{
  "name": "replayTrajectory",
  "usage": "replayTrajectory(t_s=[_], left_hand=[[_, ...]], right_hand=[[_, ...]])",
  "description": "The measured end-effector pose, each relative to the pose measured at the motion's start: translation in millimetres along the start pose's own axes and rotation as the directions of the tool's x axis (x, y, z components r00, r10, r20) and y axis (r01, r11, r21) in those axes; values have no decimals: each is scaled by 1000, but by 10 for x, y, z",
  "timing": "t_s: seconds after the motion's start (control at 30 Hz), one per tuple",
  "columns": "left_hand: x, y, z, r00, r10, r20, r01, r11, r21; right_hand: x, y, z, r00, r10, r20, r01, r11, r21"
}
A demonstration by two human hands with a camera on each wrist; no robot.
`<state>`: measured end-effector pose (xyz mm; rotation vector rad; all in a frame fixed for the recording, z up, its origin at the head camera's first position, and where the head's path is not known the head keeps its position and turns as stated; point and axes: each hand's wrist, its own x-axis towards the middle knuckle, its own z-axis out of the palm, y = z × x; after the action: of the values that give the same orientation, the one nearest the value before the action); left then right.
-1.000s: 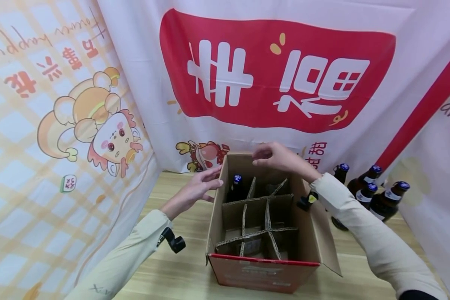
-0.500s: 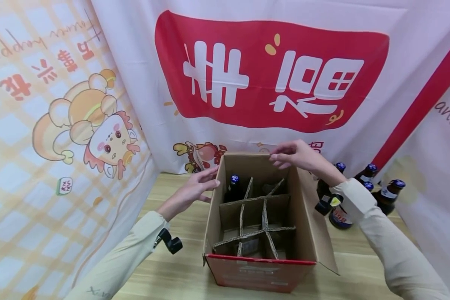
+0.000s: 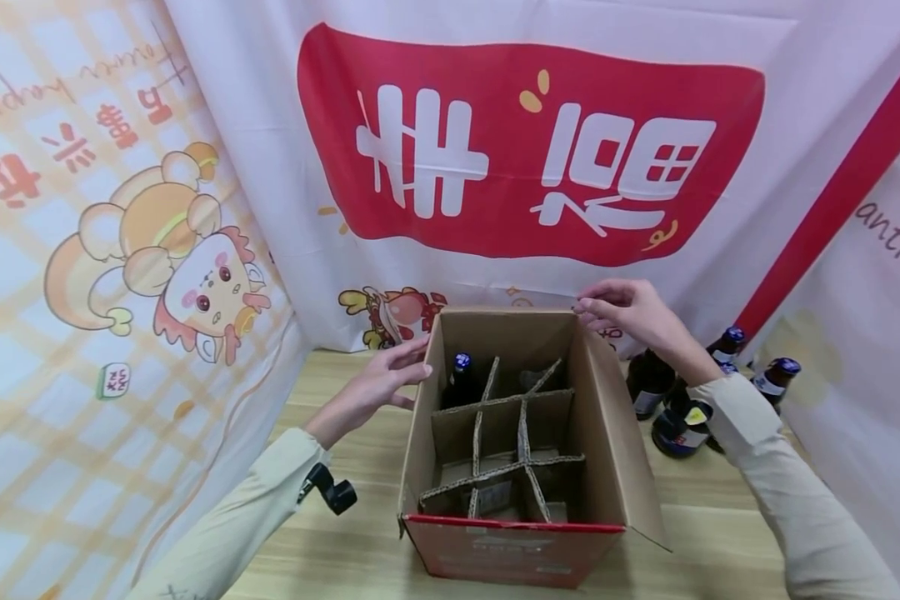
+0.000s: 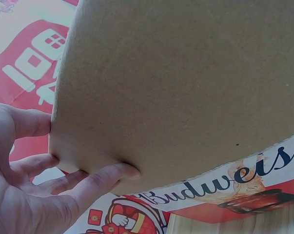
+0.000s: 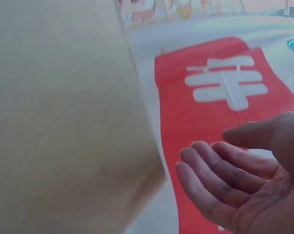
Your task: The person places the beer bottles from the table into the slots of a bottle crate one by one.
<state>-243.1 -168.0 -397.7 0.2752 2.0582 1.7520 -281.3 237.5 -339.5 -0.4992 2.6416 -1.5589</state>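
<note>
A tall cardboard box (image 3: 513,550) stands on the table with its top open. A dark bottle (image 3: 460,385) with a blue cap is in its far left compartment. My left hand (image 3: 375,385) holds the box's left flap near the far corner; in the left wrist view the thumb (image 4: 120,171) presses on the brown cardboard flap (image 4: 176,87) while other fingers meet its edge. Beside the far right corner hovers my right hand (image 3: 633,312), with loosely bent fingers and nothing in them. The right wrist view shows it apart from a blurred flap (image 5: 68,107).
Cardboard dividers (image 3: 504,398) split the box into several compartments. Several dark bottles (image 3: 648,387) with blue caps are grouped right of the box, partly behind my right forearm. The box's right flap (image 3: 641,475) hangs outward. A printed cloth (image 3: 532,150) hangs behind the table.
My right hand has moved right, from over the box's far edge to beyond its far right corner. The left hand keeps its place at the left flap. The view has shifted slightly.
</note>
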Motion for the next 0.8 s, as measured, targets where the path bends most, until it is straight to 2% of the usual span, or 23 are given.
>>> replayTrajectory(t_s=[0.2,0.43,0.63,0.8], left_hand=[[-8,18,8,1000,-7,-13,7,1000,-2],[-3,1,5,1000,-3,-5,3,1000,-1],[-3,-2,1,1000,2,-3,-2,1000,-3],[-2,1,3,1000,-5,-3,5,1000,-1]], right_hand=[[-80,252,-113,991,35,-128,-39,999,-27],[-200,489,-189,971,90,-223,-81,996,45],[-281,630,-211,939,139,-316,-128,990,56],[-306,781,-204,898,156,-412,-158,987,28]])
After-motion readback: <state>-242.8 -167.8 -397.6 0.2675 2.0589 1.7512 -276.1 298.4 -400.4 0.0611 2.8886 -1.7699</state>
